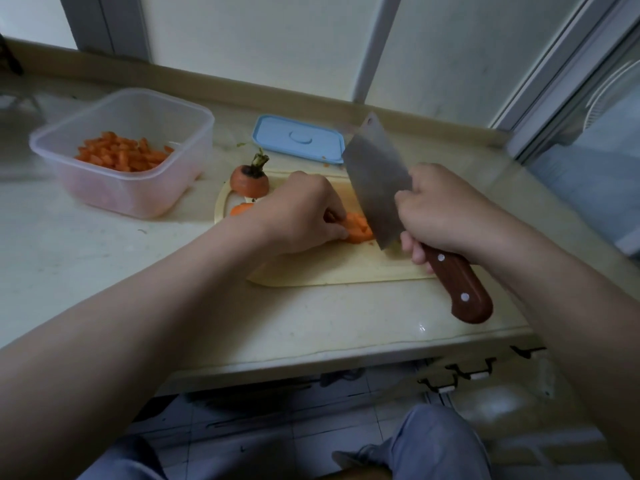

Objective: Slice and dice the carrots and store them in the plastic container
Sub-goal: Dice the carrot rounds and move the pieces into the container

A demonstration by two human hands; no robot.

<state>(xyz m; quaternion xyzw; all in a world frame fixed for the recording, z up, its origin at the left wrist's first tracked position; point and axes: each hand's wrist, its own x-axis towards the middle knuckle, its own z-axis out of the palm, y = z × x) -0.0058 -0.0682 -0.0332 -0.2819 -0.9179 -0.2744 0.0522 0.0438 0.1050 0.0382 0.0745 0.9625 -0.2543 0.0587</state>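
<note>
Hands busy: left hand (pixel 301 209) pinches orange carrot sticks (pixel 360 231), right hand (pixel 446 209) grips cleaver (pixel 374 174).

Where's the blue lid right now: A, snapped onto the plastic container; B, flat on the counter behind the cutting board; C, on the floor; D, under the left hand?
B: the blue lid lies flat on the counter beyond the cutting board, and the plastic container stands open, apart from it.
</note>
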